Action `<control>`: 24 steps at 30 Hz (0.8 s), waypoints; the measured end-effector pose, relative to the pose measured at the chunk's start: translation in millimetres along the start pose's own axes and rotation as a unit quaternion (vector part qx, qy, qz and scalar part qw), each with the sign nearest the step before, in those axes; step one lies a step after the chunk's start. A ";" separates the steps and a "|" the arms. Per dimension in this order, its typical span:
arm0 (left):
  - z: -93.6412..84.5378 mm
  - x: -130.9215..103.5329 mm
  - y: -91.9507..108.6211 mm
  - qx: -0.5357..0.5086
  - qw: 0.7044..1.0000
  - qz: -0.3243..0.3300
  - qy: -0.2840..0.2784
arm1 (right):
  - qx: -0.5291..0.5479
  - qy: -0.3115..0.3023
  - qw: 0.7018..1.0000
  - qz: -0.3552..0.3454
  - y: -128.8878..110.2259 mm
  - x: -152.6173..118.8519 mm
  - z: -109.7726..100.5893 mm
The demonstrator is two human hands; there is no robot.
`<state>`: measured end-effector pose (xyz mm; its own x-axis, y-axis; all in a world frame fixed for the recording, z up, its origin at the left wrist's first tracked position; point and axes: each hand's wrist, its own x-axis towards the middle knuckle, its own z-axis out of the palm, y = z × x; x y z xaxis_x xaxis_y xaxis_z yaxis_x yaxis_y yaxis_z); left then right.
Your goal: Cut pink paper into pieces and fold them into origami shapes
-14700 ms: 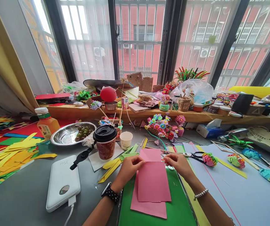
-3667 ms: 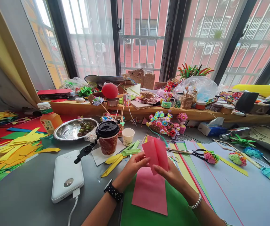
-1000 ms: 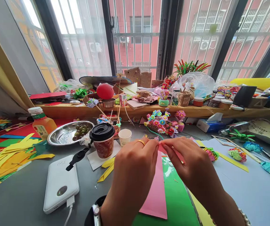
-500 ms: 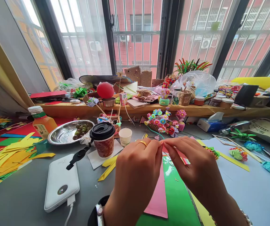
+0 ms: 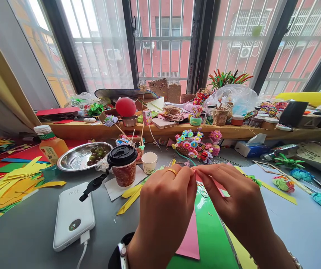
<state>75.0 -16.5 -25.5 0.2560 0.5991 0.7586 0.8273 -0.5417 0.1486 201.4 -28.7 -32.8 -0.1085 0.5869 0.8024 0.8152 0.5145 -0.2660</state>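
Metal dish holds grapes; both hands pinch pink paper.

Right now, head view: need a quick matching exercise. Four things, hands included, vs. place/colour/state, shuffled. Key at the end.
Column one
1. left hand
2. pink sheet
3. round fruit
4. power bank

Column two
A. in a shiny metal dish
B. white, with a white cable plugged in
C. gold-coloured ring on one finger, fingertips close to those of the right hand
D. lying on a green surface, partly hidden from view

Pairs: 1-C, 2-D, 3-A, 4-B
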 end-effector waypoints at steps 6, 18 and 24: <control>-0.4 -0.2 0.9 0.004 1.000 0.006 0.004 | 0.002 0.002 1.000 0.001 -1.2 -0.2 -1.0; 0.8 -0.4 0.9 0.005 1.000 0.007 0.005 | -0.001 -0.003 1.000 0.009 -1.3 -0.8 -0.8; 0.4 0.3 2.0 0.011 1.000 0.007 0.008 | 0.007 -0.003 1.000 0.013 -1.8 0.0 -0.4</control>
<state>76.9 -17.2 -25.3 0.2595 0.5815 0.7710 0.8344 -0.5370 0.1242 200.1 -29.9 -32.1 -0.0909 0.6039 0.7918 0.8096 0.5078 -0.2944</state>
